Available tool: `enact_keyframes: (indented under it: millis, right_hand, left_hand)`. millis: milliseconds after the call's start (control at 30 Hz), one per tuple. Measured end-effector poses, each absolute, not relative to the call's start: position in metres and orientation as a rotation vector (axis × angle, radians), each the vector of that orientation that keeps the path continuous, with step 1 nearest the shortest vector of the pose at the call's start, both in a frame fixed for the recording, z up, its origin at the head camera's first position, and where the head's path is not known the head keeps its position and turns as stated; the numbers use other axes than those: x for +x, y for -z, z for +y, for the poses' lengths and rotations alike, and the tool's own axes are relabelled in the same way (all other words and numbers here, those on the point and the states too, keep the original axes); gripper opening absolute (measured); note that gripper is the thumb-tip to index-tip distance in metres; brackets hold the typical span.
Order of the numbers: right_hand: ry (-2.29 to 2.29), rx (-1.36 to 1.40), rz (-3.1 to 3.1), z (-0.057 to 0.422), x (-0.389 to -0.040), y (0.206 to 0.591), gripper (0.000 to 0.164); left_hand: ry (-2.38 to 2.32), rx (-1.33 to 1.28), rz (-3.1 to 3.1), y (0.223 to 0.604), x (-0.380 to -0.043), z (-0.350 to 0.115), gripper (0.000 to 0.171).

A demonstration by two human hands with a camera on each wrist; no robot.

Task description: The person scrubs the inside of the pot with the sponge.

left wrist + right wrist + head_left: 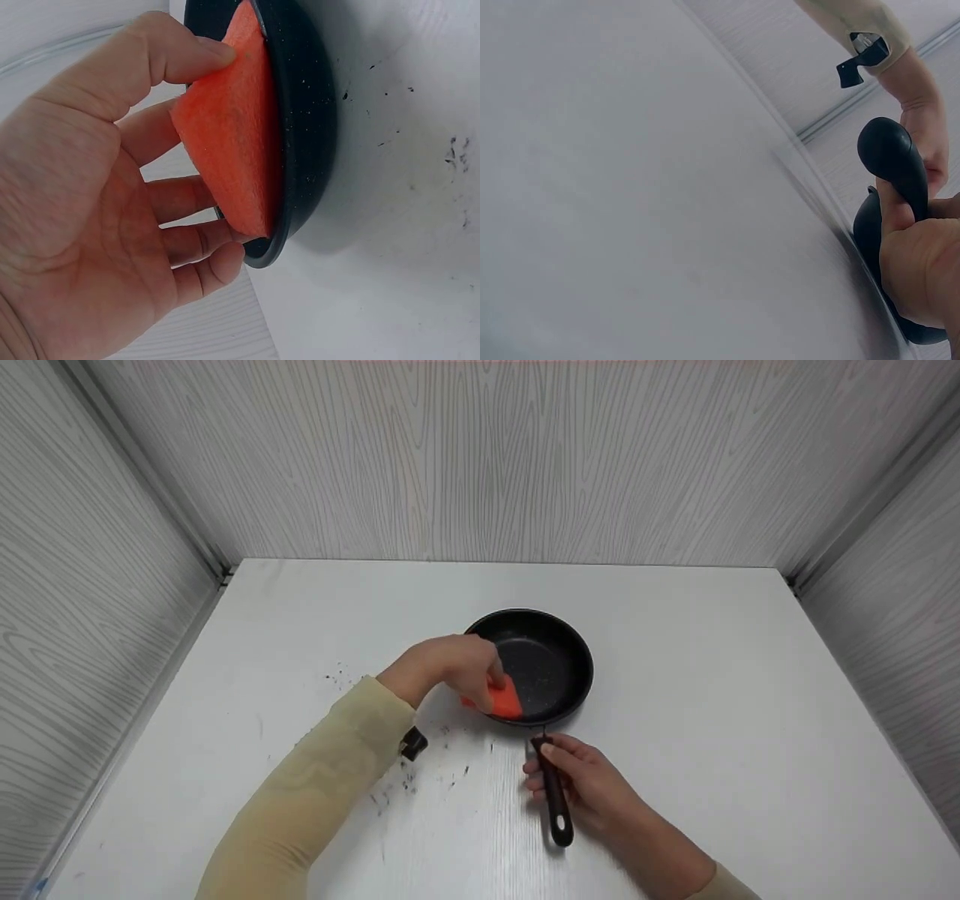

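A black frying pan point(551, 667) sits on the white table, its handle point(556, 799) pointing toward me. My right hand point(592, 780) grips the handle near the pan, thumb on top. Reaching over the pan's left side, my left hand point(461, 660) holds an orange-red sponge point(507, 701) against the inside near the front left rim. In the left wrist view the thumb pinches the sponge point(232, 135) from one side, with the fingers behind it. The right wrist view shows the handle's rounded end point(883, 146) raised above the tabletop.
Dark crumbs and smudges point(409, 784) lie on the white table point(712, 682) left of and in front of the pan. Grey wood-patterned panels point(487, 465) enclose the back and both sides. A small black wrist mount point(413, 743) sticks out from the left sleeve.
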State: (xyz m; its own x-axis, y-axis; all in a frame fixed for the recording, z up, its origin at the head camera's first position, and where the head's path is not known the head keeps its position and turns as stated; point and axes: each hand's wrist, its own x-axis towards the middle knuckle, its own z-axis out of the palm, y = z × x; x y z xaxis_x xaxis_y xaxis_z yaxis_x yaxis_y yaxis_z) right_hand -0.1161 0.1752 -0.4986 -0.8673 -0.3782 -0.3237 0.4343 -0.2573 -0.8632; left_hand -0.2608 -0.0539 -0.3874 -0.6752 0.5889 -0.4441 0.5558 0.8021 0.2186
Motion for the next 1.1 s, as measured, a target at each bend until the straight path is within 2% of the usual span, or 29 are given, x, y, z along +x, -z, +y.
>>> enact_keyframes:
  millis: [1100]
  right_hand:
    - [2.154, 0.075, 1.499, 0.175, -0.116, 0.498, 0.043]
  left_hand:
    - [-0.422, 0.824, 2.396, 0.402, -0.261, -0.057, 0.048]
